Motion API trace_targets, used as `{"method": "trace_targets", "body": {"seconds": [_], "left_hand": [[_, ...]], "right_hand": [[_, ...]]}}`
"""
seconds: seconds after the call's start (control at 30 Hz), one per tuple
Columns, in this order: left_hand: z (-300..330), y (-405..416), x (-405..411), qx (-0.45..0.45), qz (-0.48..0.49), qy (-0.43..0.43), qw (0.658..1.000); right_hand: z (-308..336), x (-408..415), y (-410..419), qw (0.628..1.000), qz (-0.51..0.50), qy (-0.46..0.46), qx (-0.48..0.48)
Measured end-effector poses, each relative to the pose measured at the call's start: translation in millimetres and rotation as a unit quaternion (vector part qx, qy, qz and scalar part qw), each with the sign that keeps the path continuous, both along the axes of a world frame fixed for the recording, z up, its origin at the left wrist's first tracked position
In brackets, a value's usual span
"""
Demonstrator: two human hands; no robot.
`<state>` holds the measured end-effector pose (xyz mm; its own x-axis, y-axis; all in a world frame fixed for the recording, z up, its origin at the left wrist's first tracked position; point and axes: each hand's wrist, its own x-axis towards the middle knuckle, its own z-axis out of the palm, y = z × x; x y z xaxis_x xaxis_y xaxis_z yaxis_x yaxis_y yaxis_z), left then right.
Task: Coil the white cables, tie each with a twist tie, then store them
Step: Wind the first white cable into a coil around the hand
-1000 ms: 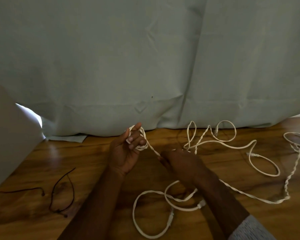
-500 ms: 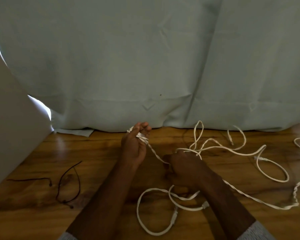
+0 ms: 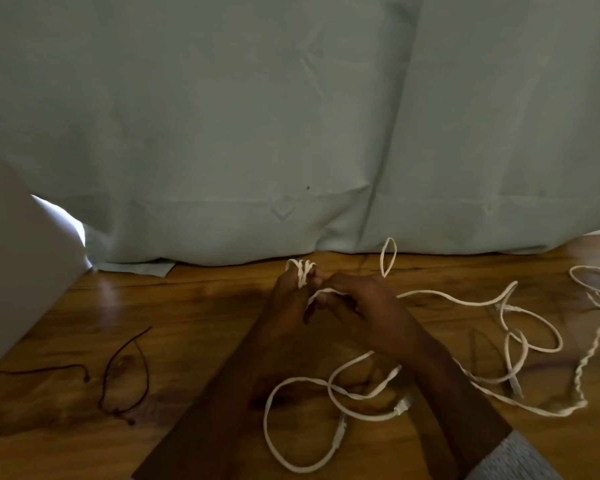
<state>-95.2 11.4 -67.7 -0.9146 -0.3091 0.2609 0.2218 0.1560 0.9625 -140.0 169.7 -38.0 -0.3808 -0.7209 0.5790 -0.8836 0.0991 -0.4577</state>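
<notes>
Over the wooden floor (image 3: 194,327), my left hand (image 3: 288,299) grips a small coil of white cable (image 3: 302,270), its loops showing above the fingers. My right hand (image 3: 357,306) is pressed up against the left and pinches the same cable where it leaves the coil. The slack of that white cable (image 3: 458,299) trails off to the right in loose loops. Another white cable (image 3: 298,386) lies looped on the floor below my forearms, with a connector (image 3: 402,407) at one end. Two black twist ties (image 3: 125,375) lie to the left.
A pale green curtain (image 3: 291,133) hangs down to the floor straight ahead. A white panel (image 3: 11,271) slants in at the left edge. A twisted stretch of white cable (image 3: 593,348) and another loop (image 3: 589,275) lie at the far right.
My right hand has moved up and left from the floor to meet my left hand, pulling the cable in. The slack loops on the right have shifted and shortened.
</notes>
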Motion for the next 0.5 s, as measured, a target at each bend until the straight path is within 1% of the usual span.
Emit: {"method": "trace_targets", "body": {"seconds": [0.1,0.17,0.23,0.27,0.33,0.4,0.5], "left_hand": [[8,10,5,-0.006,-0.006,-0.022,1.0],[6,12,7,-0.02,-0.035,-0.017,0.999],[3,15,7,-0.037,-0.072,-0.034,0.996],[1,15,8,-0.025,-0.089,-0.054,0.994],[1,16,8,0.025,-0.125,-0.081,0.989],[-1,14,7,0.081,-0.167,-0.081,0.979],[-5,5,4,0.164,-0.236,-0.067,0.955]], "right_hand": [[0,-1,2,0.998,0.02,-0.034,-0.039],[-2,-4,2,0.998,0.026,-0.036,-0.047],[-4,-6,1,0.997,0.024,-0.036,-0.059],[-5,-8,1,0.997,0.016,-0.036,-0.069],[-8,-11,1,0.996,-0.016,-0.02,-0.091],[-9,-13,0,0.994,-0.043,-0.012,-0.099],[-12,-16,-1,0.991,-0.067,-0.013,-0.112]]}}
